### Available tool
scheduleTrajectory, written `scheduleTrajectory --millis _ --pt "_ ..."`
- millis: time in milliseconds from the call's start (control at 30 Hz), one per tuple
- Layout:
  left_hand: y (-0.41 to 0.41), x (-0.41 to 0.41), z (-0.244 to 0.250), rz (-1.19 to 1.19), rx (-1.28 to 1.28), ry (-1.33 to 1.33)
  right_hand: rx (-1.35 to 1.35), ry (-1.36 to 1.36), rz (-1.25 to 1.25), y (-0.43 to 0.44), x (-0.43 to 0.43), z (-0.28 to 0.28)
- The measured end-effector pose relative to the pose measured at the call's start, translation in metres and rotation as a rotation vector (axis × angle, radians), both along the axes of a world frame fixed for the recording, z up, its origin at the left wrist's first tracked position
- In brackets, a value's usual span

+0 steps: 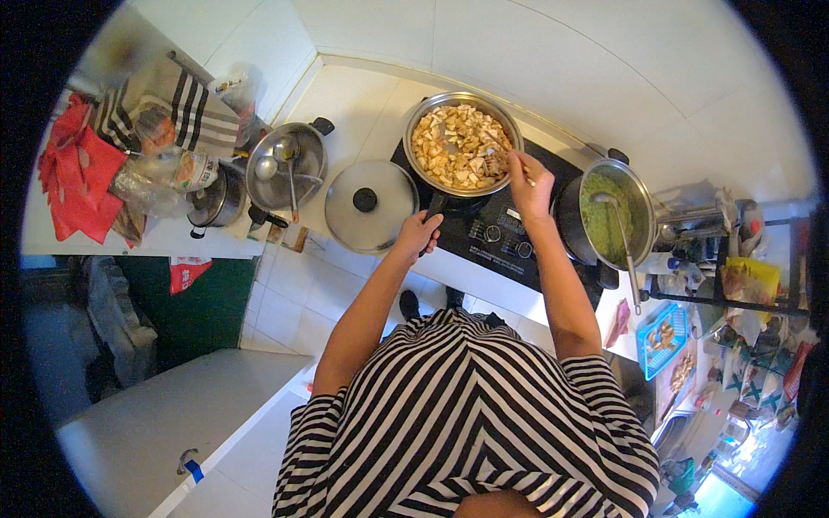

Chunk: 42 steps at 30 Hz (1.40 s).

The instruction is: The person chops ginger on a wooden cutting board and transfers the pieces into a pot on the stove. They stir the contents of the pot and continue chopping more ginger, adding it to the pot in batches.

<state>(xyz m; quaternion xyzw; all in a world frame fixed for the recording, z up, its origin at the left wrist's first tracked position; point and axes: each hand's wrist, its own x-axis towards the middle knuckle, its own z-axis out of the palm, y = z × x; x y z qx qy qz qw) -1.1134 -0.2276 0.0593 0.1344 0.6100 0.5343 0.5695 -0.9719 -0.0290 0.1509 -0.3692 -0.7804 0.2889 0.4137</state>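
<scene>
A metal frying pan [447, 190] full of chopped, light brown food pieces [453, 139] sits on the black induction cooktop [489, 236]. My left hand [418, 234] is closed around its dark handle. My right hand [531, 184] holds thin wooden chopsticks [497, 140], whose tips reach into the food at the pan's right side. Right of my forearm stands a deep pot [570, 220] with green contents and a metal ladle [627, 243] leaning in it. A round metal lid [372, 223] with a black knob lies on the counter left of the pan.
Left on the counter are an empty-looking metal pan [259, 188] holding ladles, a small lidded pot [220, 201], plastic bags and red cloth-like bags [84, 175]. To the right stand a dark rack [712, 301], a blue basket [664, 340] and a cutting board [667, 392] with cut pieces.
</scene>
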Motion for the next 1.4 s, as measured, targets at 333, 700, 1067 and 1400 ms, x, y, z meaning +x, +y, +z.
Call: scheduleTrajectory --millis 333,700,1067,1400 --pt "0.004 -0.001 -0.005 0.002 0.006 -0.006 -0.144 -0.054 -0.037 -0.005 0.031 -0.020" --pt "0.003 -0.001 0.000 -0.009 0.006 -0.043 0.139 -0.024 0.156 -0.002 -0.052 -0.041" --pt "0.002 -0.003 -0.016 0.002 0.033 -0.049 -0.393 0.169 0.087 0.002 0.008 -0.007" --pt "0.000 0.000 0.004 -0.015 0.032 -0.008 -0.287 0.146 0.025 -0.002 0.003 -0.028"
